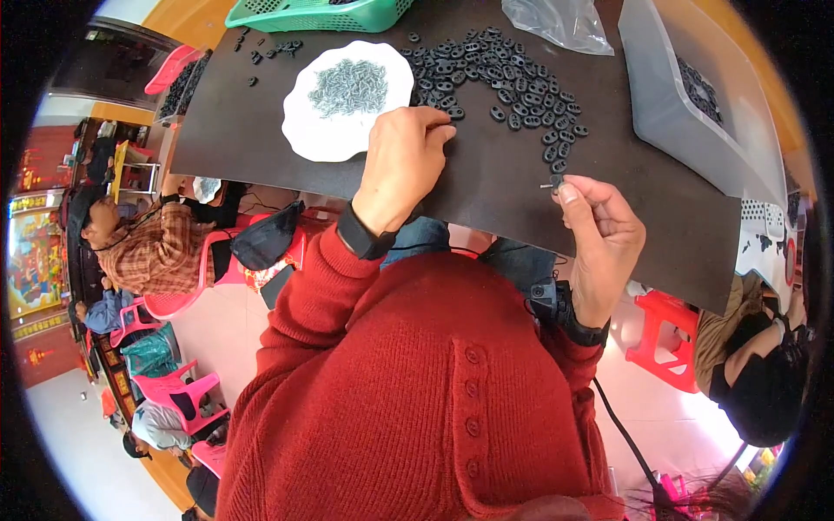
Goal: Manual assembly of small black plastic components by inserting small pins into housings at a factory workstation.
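Observation:
My right hand (604,217) pinches a small black oval piece (557,181) between thumb and fingers, and a thin metal pin (546,186) sticks out of it to the left. Over the table, my left hand (407,156) is partly curled, its thumb and forefinger a little apart. Those fingertips lie beside a single black piece (456,113) at the near edge of a loose pile of black oval pieces with holes (530,87). Just left of that hand stands a white scalloped plate (300,130) bearing a heap of small metal pins (349,87).
The dark table (495,187) curves across the front. A green basket (295,19) stands at the far left, a clear plastic bag (560,22) at the back, and a translucent bin (660,104) holding black pieces at the right. A red stool (662,339) and seated people are nearby.

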Tool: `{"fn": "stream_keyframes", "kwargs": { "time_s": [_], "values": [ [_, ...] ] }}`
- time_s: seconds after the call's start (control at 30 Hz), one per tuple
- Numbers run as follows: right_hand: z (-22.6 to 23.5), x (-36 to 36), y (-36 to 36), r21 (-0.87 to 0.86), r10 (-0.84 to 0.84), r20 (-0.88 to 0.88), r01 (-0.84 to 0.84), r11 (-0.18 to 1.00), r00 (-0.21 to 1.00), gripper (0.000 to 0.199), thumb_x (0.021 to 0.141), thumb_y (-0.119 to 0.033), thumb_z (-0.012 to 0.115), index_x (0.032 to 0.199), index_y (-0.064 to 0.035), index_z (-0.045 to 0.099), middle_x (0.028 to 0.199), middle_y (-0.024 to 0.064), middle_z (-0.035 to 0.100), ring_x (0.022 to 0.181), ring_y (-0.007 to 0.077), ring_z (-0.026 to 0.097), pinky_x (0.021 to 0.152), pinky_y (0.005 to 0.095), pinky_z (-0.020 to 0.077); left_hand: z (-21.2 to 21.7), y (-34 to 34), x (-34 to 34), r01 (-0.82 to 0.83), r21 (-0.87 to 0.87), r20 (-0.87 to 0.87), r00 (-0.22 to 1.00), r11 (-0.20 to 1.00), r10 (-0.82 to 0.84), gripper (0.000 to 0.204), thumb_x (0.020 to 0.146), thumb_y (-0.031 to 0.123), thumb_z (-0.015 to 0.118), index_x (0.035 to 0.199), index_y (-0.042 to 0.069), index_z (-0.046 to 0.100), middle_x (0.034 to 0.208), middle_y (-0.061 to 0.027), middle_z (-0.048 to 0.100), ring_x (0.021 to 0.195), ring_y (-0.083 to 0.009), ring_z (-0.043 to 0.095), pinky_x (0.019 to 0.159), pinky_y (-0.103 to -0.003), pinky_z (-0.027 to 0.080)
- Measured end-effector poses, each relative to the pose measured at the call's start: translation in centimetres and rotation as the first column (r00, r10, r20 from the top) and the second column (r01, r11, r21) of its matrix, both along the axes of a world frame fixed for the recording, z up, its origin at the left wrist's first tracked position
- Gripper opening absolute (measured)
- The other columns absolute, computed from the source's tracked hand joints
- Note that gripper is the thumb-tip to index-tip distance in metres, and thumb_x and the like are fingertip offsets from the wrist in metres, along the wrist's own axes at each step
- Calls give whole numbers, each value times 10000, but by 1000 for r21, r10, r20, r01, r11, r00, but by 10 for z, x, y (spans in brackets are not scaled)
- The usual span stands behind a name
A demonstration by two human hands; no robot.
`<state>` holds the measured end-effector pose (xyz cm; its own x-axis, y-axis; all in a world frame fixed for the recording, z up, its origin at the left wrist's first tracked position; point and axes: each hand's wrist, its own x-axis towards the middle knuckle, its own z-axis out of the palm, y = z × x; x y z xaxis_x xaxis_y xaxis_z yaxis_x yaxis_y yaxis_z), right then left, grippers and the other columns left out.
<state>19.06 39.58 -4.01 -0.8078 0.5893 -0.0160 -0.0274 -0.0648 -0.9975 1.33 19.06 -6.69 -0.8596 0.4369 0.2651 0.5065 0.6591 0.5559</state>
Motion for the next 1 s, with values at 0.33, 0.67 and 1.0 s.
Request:
{"fn": "stream_keyframes", "kwargs": {
  "time_s": [0.33,0.67,1.0],
  "values": [
    [5,-5,-9,1,2,-16,-2,1000,1000,101,1026,-17,795,1112,32,813,980,6,793,852,38,658,790,206,502,18,-8,16,-221,634,712,542,741,-447,268,1125,136,705,1307,-53,761,1123,-129,833,939,-147,787,859,-263,645],
    [19,-9,-24,-7,15,-37,-16,1000,999,96,1029,-14,791,1110,35,808,1008,14,799,882,46,674,817,213,516,36,-17,26,-371,698,699,166,613,-696,316,1160,229,657,1374,-2,688,1281,-144,804,973,-144,795,889,-259,645],
    [21,-22,-55,130,-31,-132,49,990,991,117,1031,58,764,1147,63,781,1034,80,808,952,110,753,875,236,574,48,-14,46,-318,683,728,217,658,-651,307,1166,247,649,1341,1,704,1280,-125,808,1005,-168,807,877,-268,652]
  ]
}}
